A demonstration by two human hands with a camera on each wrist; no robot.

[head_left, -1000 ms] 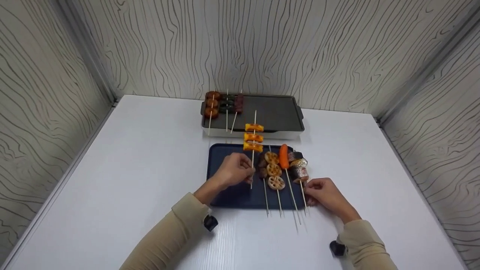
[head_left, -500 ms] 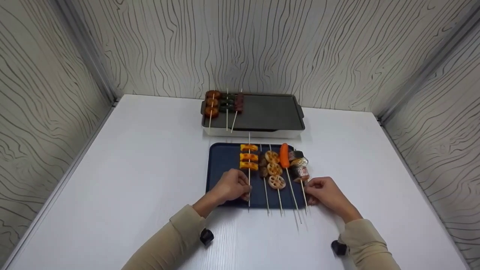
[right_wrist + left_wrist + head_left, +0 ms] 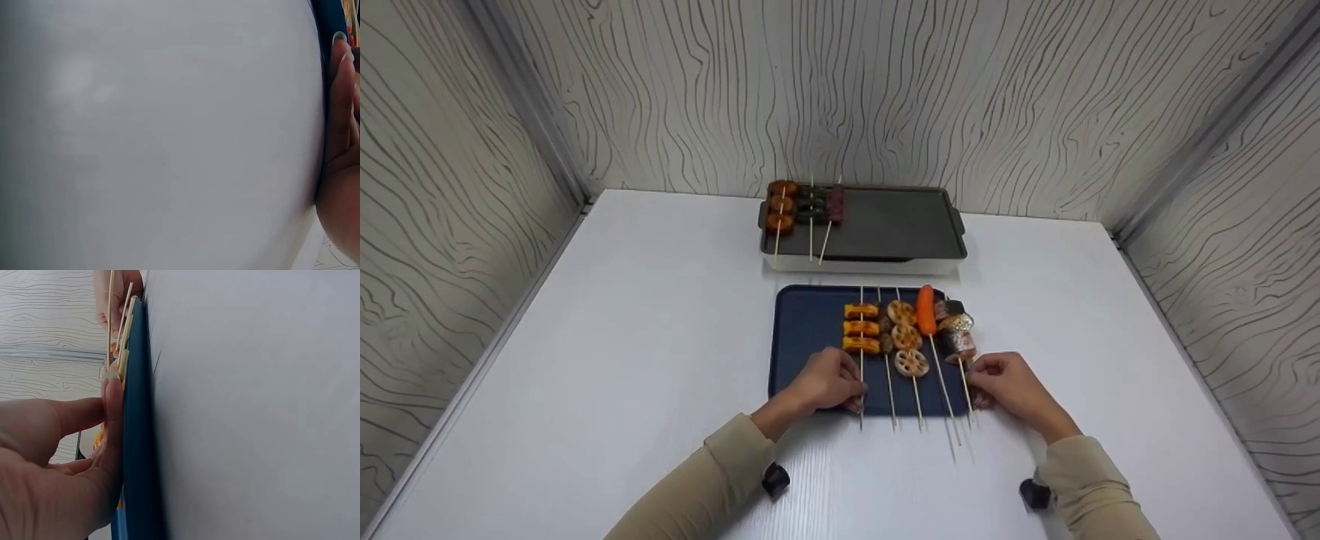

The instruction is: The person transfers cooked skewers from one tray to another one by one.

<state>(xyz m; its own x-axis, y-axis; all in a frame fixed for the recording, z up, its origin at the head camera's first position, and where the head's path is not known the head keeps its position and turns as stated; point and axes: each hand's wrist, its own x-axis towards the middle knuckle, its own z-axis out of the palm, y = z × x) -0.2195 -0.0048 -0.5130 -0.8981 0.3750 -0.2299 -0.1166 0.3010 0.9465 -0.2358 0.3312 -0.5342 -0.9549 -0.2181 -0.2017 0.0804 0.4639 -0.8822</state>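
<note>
My left hand (image 3: pixel 826 381) pinches the bare stick of a skewer with three yellow, brown-marked pieces (image 3: pixel 861 328). That skewer lies over the dark blue tray (image 3: pixel 806 322), left of a skewer of dark brown pieces (image 3: pixel 886 343). Farther right come a lotus root skewer (image 3: pixel 911 363), an orange-red sausage skewer (image 3: pixel 926 309) and a skewer of silvery fish chunks (image 3: pixel 958 343). At the tray's right edge my right hand (image 3: pixel 1011 384) grips the rim, close beside the fish skewer's stick. In the right wrist view its fingers (image 3: pixel 341 107) lie along the tray's side.
Behind the tray stands a grill with a dark plate (image 3: pixel 904 221). Three skewers occupy its left part: round orange-brown slices (image 3: pixel 781 204), green pieces (image 3: pixel 811 202) and dark red pieces (image 3: pixel 835 204). Wood-patterned panels (image 3: pixel 840 90) enclose the white table (image 3: pixel 660 300).
My left hand has drawn the yellow-piece skewer back from over the tray's far rim and lowered it beside the dark brown one. The right hand has stayed at the tray's edge.
</note>
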